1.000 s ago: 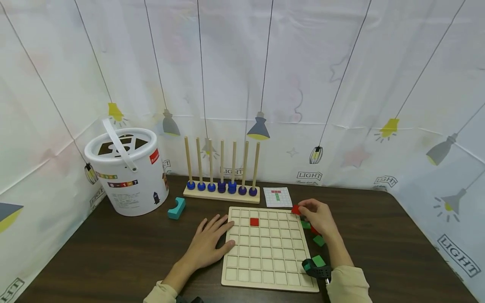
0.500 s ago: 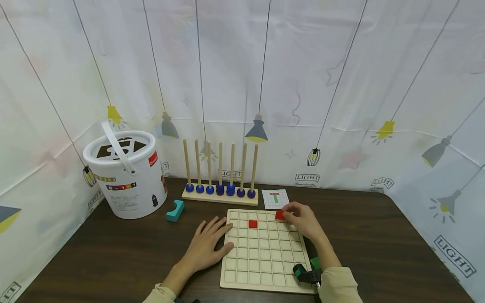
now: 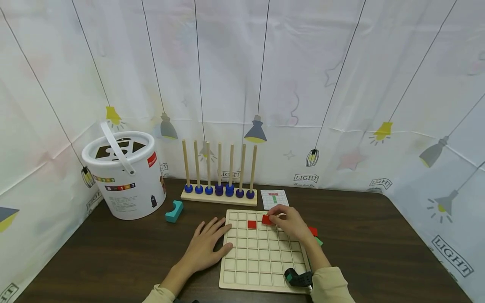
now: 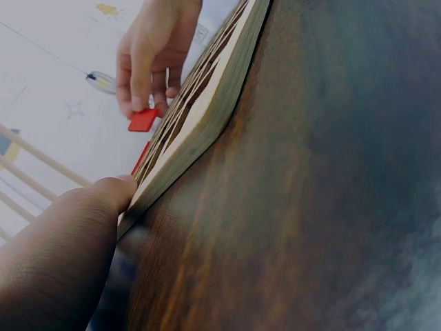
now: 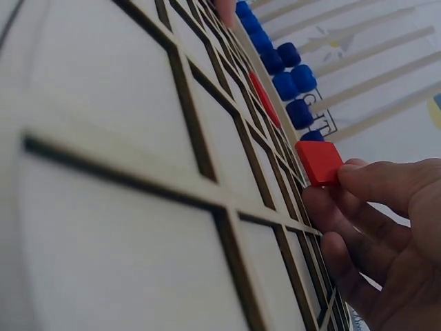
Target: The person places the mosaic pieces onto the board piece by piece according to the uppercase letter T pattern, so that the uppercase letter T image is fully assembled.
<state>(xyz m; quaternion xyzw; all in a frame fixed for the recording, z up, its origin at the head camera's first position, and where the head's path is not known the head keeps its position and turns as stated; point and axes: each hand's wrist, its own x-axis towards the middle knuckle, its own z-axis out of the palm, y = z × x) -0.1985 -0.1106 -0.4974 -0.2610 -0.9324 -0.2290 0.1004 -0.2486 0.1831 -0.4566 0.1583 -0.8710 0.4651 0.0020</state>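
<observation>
My right hand (image 3: 292, 225) pinches a red square tile (image 3: 266, 219) between thumb and fingers, over the upper rows of the wooden grid board (image 3: 245, 277). In the right wrist view the held tile (image 5: 319, 163) is tilted and appears just above the cells. Another red tile (image 3: 251, 224) sits in a cell to its left. With fingers spread, my left hand (image 3: 206, 247) rests at the board's left edge, fingertips and thumb touching the rim. A printed card (image 3: 275, 199) with a red and green T pattern lies behind the board.
A red tile (image 3: 313, 231) and a green tile (image 3: 319, 241) lie right of the board, partly hidden by the right forearm. Behind stands a pegged rack (image 3: 219, 199) with blue and purple beads. A teal block (image 3: 174, 211) and a white bucket (image 3: 129, 189) are at the left.
The right hand has carried its red tile leftward from the board's upper right corner, closer to the seated red tile. The left hand has stayed on the board's edge.
</observation>
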